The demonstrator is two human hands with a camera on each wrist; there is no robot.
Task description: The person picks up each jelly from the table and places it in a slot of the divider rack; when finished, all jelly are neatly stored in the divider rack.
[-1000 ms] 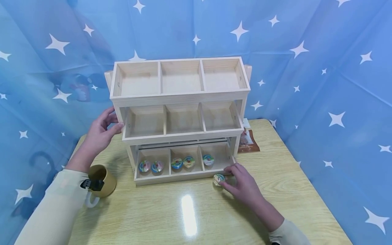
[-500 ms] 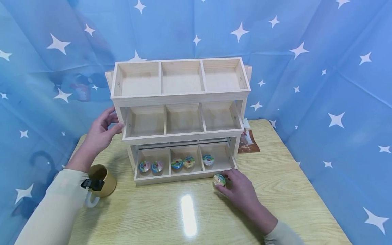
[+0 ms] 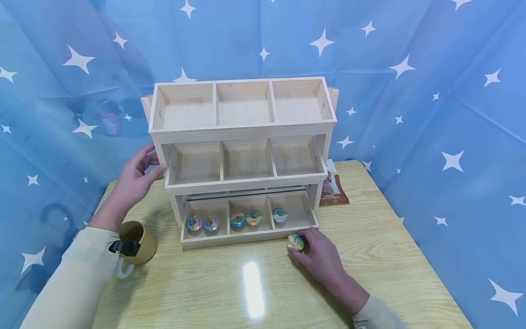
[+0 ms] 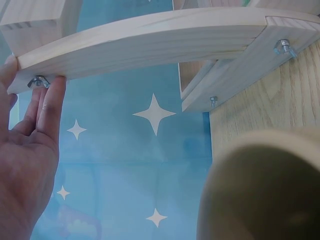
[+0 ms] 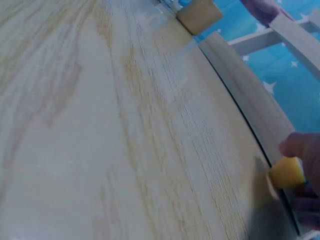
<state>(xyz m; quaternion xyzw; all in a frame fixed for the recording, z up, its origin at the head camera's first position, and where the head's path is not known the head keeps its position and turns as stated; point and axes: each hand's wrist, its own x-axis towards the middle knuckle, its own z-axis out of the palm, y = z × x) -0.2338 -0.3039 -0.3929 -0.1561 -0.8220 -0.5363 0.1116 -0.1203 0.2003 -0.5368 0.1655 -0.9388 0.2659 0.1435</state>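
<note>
A three-tier wooden rack [image 3: 242,132] stands on the table, each tier split into three compartments. My left hand [image 3: 137,176] grips its left side, thumb in front; in the left wrist view my left fingers [image 4: 52,107] meet the frame by a wing nut [image 4: 39,81]. My right hand [image 3: 322,258] pinches a small jelly cup [image 3: 295,242] just in front of the bottom tier's right end. Its yellow side [image 5: 286,173] shows in the right wrist view. In the bottom tier, two jelly cups [image 3: 211,223] sit left, two more [image 3: 253,217] middle, and one [image 3: 280,215] right.
A tan mug [image 3: 141,244] with a white handle stands on the table [image 3: 197,292] under the left forearm. Behind the rack's right leg lies a brown packet [image 3: 334,191]. A blue star-printed curtain [image 3: 370,91] hangs around the table.
My right hand has moved slightly down and left, and its fingers have come round the jelly cup, which has barely shifted. The left hand keeps its place on the rack.
</note>
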